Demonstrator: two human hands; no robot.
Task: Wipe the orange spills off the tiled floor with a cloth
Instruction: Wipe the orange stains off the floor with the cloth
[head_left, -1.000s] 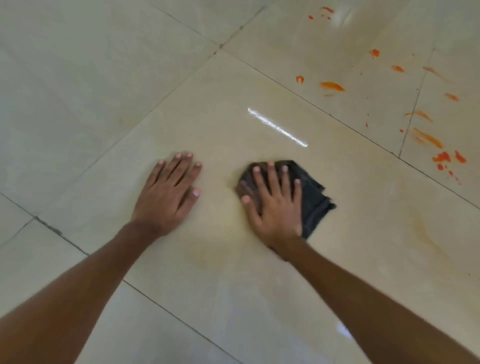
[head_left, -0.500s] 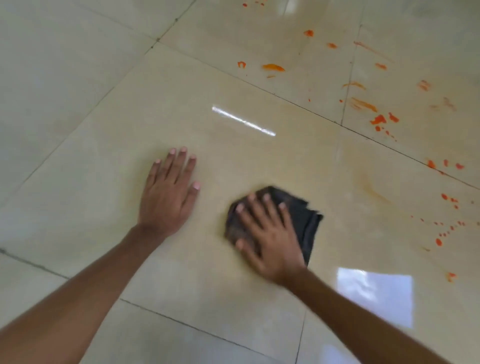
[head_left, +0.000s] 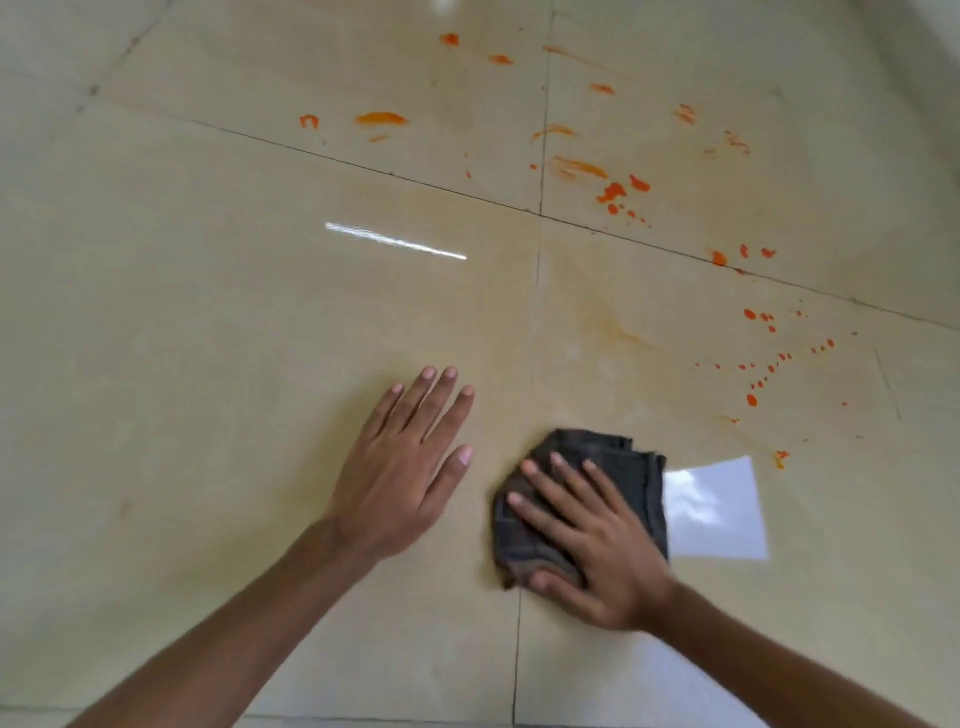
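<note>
The left hand (head_left: 400, 467) lies flat and relaxed on the tiled floor (head_left: 182, 312), holding nothing, bracing as before. At its 3 o'clock the right hand (head_left: 587, 540), fingers straight, presses the dark cloth (head_left: 631, 467), which it has dragged back toward the person onto a grout line (head_left: 518, 649). A faint orange smear (head_left: 613, 327) sits at the cloth's 12 o'clock. The orange spills (head_left: 615, 191), from 12 to 2 o'clock, look unwiped, so most of the job likely remains.

Dark folded cloth (head_left: 623, 460) is laid flat on glossy beige tiled floor (head_left: 208, 312), orange spills (head_left: 615, 191) are seen scattered farther out and right
</note>
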